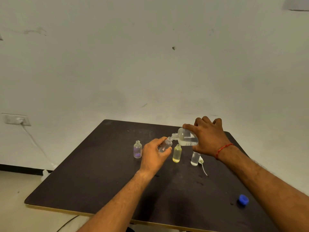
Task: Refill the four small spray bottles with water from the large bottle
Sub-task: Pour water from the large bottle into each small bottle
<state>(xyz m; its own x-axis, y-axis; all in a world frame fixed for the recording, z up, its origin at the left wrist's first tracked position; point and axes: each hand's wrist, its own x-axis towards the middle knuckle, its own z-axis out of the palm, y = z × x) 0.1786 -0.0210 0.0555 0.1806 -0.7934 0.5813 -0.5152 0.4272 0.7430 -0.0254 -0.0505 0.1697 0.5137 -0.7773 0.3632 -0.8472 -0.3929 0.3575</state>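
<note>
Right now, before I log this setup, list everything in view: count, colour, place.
table: one, dark brown, lower frame
large bottle: one, clear, tilted in the right hand
held small bottle: one, clear, tilted in the left hand
purple small bottle: one, purple-tinted, left of the left hand
yellow small bottle: one, yellow, between the hands
clear small bottle: one, clear, beneath the right hand
spray head: one, white, lying beside the clear small bottle
blue cap: one, blue, table's near right
wall socket: one, white, left wall
left hand: one, grips the held small bottle
right hand: one, grips the large bottle
</note>
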